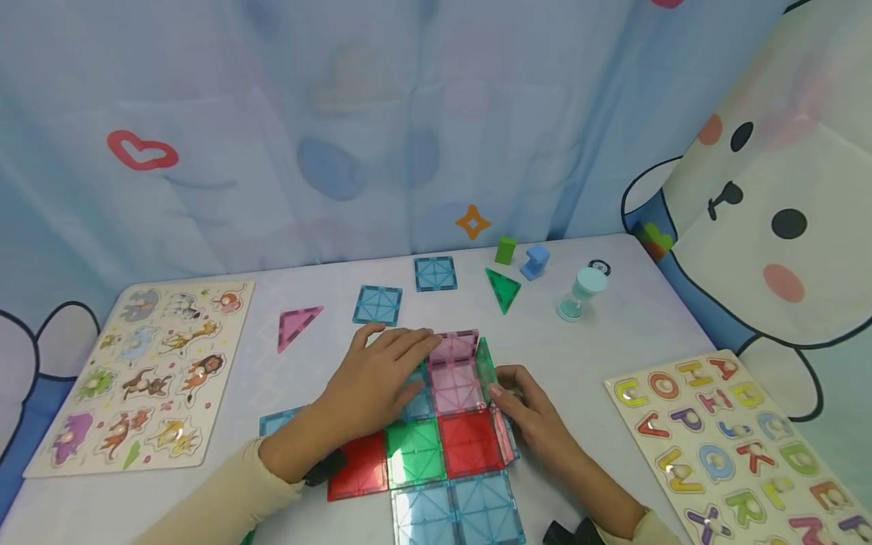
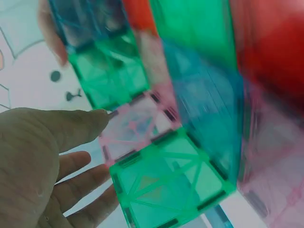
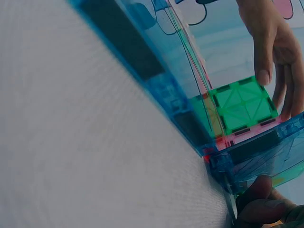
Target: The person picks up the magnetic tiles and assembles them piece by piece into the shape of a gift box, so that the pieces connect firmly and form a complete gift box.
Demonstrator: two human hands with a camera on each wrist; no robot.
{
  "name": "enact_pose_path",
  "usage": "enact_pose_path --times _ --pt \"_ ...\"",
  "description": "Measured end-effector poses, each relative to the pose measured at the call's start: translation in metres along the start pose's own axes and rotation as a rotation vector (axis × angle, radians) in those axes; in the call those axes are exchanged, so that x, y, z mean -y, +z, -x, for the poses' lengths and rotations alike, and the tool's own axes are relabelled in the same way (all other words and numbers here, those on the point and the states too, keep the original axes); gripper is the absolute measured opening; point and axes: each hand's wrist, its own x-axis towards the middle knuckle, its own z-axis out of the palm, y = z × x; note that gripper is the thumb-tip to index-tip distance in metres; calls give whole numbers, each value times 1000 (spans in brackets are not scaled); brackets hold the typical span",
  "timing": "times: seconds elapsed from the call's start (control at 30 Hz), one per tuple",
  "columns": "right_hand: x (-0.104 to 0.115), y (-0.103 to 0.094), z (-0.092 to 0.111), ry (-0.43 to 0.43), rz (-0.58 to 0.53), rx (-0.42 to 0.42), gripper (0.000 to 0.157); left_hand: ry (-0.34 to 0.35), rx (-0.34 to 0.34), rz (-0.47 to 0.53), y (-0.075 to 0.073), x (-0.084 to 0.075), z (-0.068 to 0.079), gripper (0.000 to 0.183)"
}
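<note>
A build of see-through magnetic tiles [image 1: 417, 453] in red, green, blue and pink lies in the middle of the table, with some tiles standing upright. Over its far left part reaches my left hand [image 1: 381, 378], fingers fairly straight, fingertips at the pink tile [image 1: 455, 347] at the back. In the left wrist view its thumb [image 2: 90, 124] is right at the edge of a pink tile [image 2: 135, 124], beside a green square tile [image 2: 173, 180]. My right hand [image 1: 538, 412] pinches a magnetic tile at the build's right side, by an upright green tile [image 1: 486, 363].
An animal puzzle board [image 1: 228, 393] lies at left, a letter puzzle board [image 1: 620, 424] at right. Behind the build are two blue tiles [image 1: 378, 304], a pink triangle [image 1: 296, 325], a green triangle [image 1: 504, 289], small blocks [image 1: 535, 261] and a sand timer [image 1: 580, 294]. A curtain [image 1: 272, 212] hangs behind.
</note>
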Motion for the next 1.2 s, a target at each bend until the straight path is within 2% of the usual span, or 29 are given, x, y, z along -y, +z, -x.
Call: enact_pose_path --times 0.13,0.27,0.37,0.5,0.57,0.63,0.77,0.9,1.07,1.13,1.2 --pt "0 -1 0 5 -4 -4 38 13 0 2 -3 -8 9 76" --pt "0 -1 1 9 -4 -5 38 -29 -6 -15 -2 -7 21 79" --pt "1 -1 1 6 -4 -2 38 -134 -50 -26 -7 -3 38 72" --pt "2 0 1 8 5 -1 37 -345 -98 -66 -16 0 71 48" --pt "2 0 1 9 17 -4 37 -439 -71 -90 -18 -3 88 38" --pt "2 -1 1 9 24 -5 37 -505 -11 -110 -17 -9 103 34" --pt "2 -1 1 -3 29 0 37 -555 103 -109 -7 -25 123 49" --pt "1 0 1 -24 41 -1 37 -601 132 -39 5 -36 131 73" --pt "0 -1 1 -31 54 -15 37 -673 41 104 6 -42 129 78" --pt "1 -1 1 -25 50 -17 37 -651 12 108 1 -45 126 78" --pt "1 -2 1 -18 48 -18 37 -605 8 69 -4 -50 121 82"
